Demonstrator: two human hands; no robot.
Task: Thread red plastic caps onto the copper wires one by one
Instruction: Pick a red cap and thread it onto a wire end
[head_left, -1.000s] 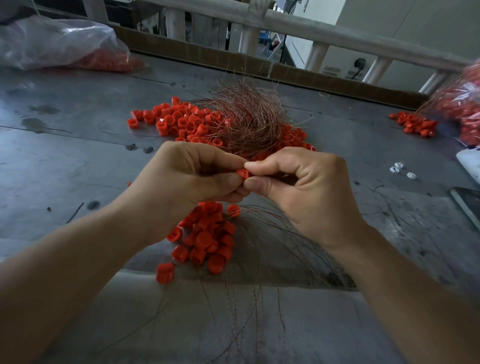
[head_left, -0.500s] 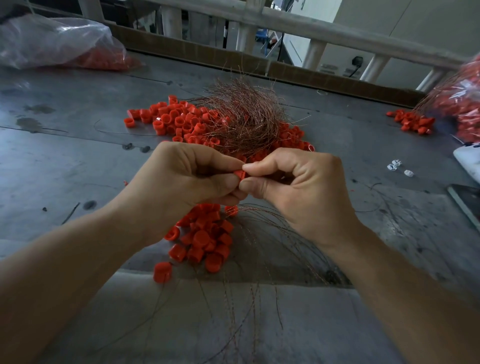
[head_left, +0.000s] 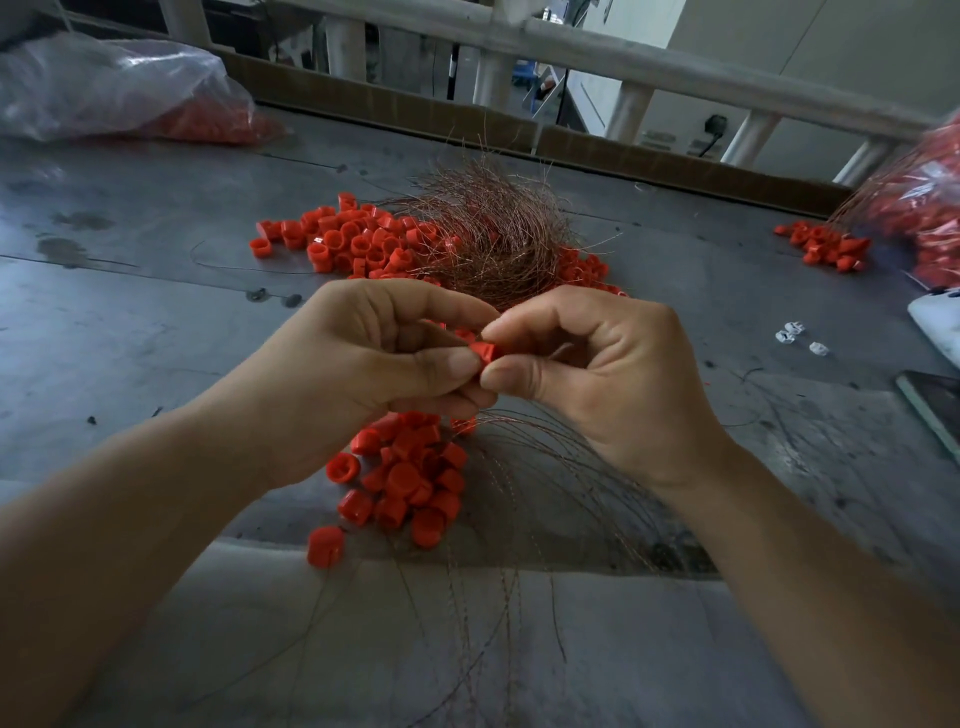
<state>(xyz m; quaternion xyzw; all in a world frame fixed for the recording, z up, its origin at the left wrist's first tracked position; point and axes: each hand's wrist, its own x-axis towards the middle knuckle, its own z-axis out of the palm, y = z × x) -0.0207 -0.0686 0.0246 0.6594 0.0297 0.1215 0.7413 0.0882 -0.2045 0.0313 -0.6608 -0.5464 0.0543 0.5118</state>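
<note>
Together, the left hand (head_left: 363, 374) and right hand (head_left: 613, 384) pinched a small red plastic cap (head_left: 485, 353), thin copper wires (head_left: 488, 234) heaped at twelve o'clock; steadying it and feeding one strand straight likely worked best.

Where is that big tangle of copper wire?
The wire tangle sits centrally in the head view, just beyond the left hand and right hand, lying over the far cap pile.
</note>
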